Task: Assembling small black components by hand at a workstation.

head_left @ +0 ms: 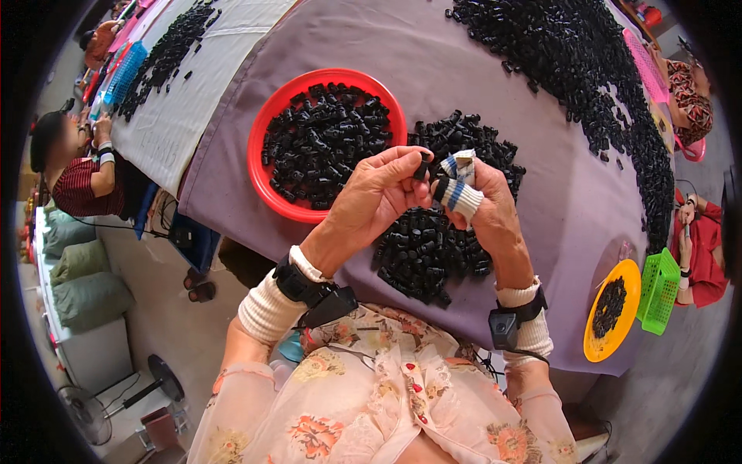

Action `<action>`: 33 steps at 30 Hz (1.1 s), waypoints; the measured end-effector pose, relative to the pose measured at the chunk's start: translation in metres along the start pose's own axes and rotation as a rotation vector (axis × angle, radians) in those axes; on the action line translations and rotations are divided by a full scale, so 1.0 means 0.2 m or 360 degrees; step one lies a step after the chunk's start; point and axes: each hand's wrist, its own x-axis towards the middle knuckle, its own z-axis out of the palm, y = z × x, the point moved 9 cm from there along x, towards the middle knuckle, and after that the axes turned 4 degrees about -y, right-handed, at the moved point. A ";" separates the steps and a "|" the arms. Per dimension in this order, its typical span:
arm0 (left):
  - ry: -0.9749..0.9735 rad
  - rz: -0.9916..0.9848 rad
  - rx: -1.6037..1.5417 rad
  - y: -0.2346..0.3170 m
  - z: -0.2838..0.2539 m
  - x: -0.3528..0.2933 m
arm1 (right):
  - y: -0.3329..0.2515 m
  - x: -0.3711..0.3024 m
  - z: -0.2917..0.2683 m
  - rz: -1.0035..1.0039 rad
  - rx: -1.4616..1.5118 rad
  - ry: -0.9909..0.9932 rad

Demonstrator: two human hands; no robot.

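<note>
Thumb and fingers of my left hand [371, 189] pinch a small black plastic piece [421, 168]. My right hand [498, 220] is closed close beside it, with fingers wrapped in white knit finger covers [460, 197] striped blue and dark. Its fingertips are by the piece, but what they grip is hidden. Below and behind both hands spreads a pile of similar black plastic pieces [433, 259] on the purple-grey cloth [541, 185]. Left of the pile, a red basin [267, 189] holds many more of these pieces.
A large heap of black pieces [556, 62] covers the far right. A yellow plate [630, 305] with small dark bits and a green basket [661, 290] stand at the right edge. Co-workers sit at the left [85, 174] and right [699, 251]. Another heap [166, 58] lies far left.
</note>
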 end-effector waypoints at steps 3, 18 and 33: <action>-0.0049 -0.0005 -0.0120 0.00 0.01 -0.01 | -0.01 -0.01 -0.01 -0.0006 -0.0113 0.0023; -0.0089 -0.0053 -0.0098 -0.03 0.04 -0.01 | -0.09 0.04 0.02 -0.0077 -0.0616 -0.0196; 0.0146 -0.0046 0.0159 -0.02 -0.01 -0.02 | -0.04 0.08 0.04 -0.0079 -0.0691 -0.0286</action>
